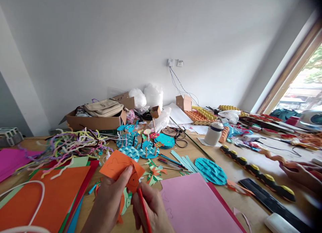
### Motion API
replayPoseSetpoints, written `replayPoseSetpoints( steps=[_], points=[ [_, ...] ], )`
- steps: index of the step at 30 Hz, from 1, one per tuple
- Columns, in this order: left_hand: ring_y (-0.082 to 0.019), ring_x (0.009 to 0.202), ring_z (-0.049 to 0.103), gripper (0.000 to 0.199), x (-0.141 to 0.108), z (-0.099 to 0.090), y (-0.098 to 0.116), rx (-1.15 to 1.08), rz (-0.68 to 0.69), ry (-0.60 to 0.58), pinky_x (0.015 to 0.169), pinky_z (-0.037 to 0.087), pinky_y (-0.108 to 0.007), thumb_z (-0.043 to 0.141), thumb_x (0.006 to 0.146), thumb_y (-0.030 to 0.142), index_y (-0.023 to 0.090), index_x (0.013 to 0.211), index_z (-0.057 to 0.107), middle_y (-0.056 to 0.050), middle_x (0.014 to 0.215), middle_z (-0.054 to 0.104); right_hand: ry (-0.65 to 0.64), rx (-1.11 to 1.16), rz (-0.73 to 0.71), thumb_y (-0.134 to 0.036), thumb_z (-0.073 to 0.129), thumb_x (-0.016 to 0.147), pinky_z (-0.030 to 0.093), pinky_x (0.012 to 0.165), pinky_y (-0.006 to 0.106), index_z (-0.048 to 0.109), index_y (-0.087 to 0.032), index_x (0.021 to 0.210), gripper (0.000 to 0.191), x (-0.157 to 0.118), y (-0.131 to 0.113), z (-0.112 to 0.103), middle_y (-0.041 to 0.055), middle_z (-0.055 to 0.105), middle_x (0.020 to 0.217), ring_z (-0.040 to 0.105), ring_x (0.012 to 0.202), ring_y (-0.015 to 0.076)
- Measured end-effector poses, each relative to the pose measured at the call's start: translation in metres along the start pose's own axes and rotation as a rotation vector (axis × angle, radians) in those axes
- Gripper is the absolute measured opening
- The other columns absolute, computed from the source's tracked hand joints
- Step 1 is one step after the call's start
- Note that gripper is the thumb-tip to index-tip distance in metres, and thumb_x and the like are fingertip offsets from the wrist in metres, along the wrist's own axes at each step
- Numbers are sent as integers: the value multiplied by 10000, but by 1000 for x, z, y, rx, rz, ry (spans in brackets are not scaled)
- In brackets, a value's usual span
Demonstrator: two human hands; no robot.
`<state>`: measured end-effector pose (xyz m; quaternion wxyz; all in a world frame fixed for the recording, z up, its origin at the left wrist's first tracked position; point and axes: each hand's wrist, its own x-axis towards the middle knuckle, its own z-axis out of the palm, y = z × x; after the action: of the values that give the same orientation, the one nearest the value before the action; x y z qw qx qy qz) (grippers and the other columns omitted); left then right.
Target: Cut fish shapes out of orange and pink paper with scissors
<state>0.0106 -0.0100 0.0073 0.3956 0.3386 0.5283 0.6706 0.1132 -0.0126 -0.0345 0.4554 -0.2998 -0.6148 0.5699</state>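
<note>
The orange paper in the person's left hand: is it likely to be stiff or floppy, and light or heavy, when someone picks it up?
The orange paper is probably very light, as it looks like a thin sheet. It seems fairly stiff: its corner stands out beyond the left hand without visible drooping. Being thin, it may crease easily if pushed.

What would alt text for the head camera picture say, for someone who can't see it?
A person's left hand holds orange paper with drawn outlines, while the right hand holds red-handled scissors at it. The cluttered wooden table bears pink paper, fuzzy stems and a turquoise disc; another person's hand shows at right.
</note>
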Motion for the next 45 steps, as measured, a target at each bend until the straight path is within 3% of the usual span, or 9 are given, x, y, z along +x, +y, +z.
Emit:
replayPoseSetpoints(
  steps=[7, 19, 37, 45],
  points=[
    [-155, 653, 535, 195, -1, 0, 1, -115, -84, -48, 592, 457, -222, 726, 549, 347, 234, 621, 584, 63, 606, 580, 24, -82, -50, -632, 412, 854, 171, 349, 161, 364, -193, 586, 517, -1, 2, -1, -71, 287, 472, 256, 401, 52],
    [-176, 693, 546, 190, 2, -4, -1, -70, -75, -45, 593, 455, -237, 718, 565, 343, 229, 641, 587, 52, 628, 584, 14, -159, -66, -630, 391, 862, 184, 402, 184, 349, -196, 588, 514, 0, 2, -5, -60, 261, 517, 239, 477, 77],
    [-159, 622, 576, 98, 3, -11, 5, -106, -98, -174, 586, 490, -225, 702, 620, 286, 224, 624, 627, 40, 610, 627, -48, -180, -35, -593, 397, 878, 201, 400, 186, 367, -196, 618, 476, -3, 2, -10, -63, 311, 505, 277, 460, 72],
    [-142, 594, 542, 124, -1, -9, 9, -138, -98, -187, 561, 481, -215, 702, 624, 296, 216, 626, 608, 52, 594, 604, -71, -103, 10, -650, 389, 855, 221, 345, 157, 386, -195, 630, 507, -2, -3, -6, -78, 333, 441, 313, 360, 51]
  ],
)
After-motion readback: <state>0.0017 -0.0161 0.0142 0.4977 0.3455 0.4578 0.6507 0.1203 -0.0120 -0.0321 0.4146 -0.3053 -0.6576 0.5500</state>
